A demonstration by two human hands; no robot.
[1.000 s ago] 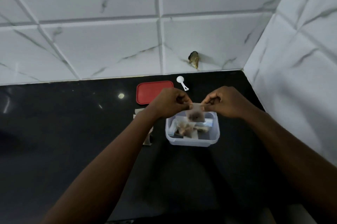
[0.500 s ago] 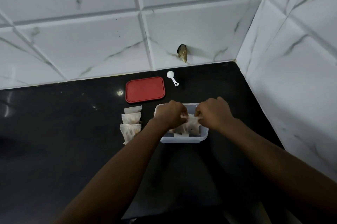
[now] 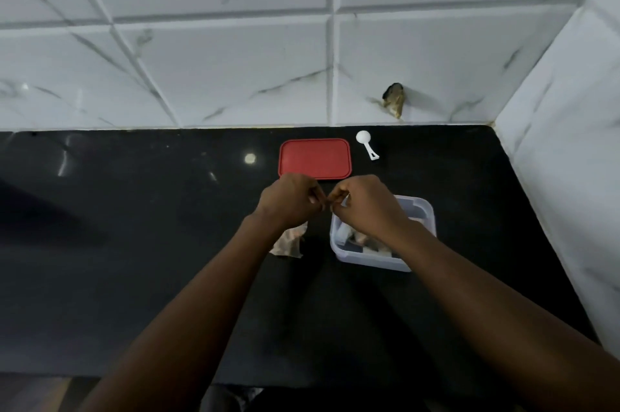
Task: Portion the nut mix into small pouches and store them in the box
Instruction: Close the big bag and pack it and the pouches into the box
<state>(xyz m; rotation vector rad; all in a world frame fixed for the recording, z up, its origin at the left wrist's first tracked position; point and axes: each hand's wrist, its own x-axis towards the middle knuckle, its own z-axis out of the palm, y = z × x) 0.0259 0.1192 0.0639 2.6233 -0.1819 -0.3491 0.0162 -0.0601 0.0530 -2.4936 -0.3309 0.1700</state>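
My left hand (image 3: 288, 202) and right hand (image 3: 364, 207) meet over the black worktop (image 3: 134, 244), fingers pinched together, on what I can't tell. Filled little clear pouches (image 3: 288, 242) wait left of the clear plastic box (image 3: 416, 220), handy for loading.

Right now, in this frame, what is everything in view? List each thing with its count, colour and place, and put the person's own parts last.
Box: one, clear plastic, on the counter at right, open, pouches inside, partly behind the right hand.
Lid: one, red, flat on the counter behind the hands, off the box.
Scoop: one, white, on the counter right of the lid, near the wall.
Loose pouches: count unclear, pale with brown contents, on the counter left of the box, partly hidden by the left wrist.
Counter: one, black, glossy.
Wall tiles: white marble-look, behind and at right; one has a chipped hole.
Left hand: fingertips pinched, meeting the right hand.
Right hand: fingertips pinched, over the box's left edge.
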